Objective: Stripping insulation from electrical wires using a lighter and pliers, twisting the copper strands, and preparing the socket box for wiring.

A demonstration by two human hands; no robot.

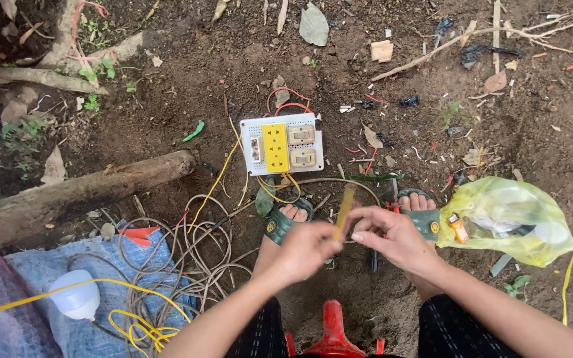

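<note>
Bare soil lies open beyond the switch board. A wire tangle crowds the left; a yellow bag blocks the right.

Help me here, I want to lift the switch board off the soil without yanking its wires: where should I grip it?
Grip the switch board by its two short side edges, coming straight down from above. It lies flat and face up, and both sides look bare. Red wires leave the far edge and yellow wires the near one, so avoid those two edges. Both hands, left hand and right hand, are busy with a yellow strip.
</note>
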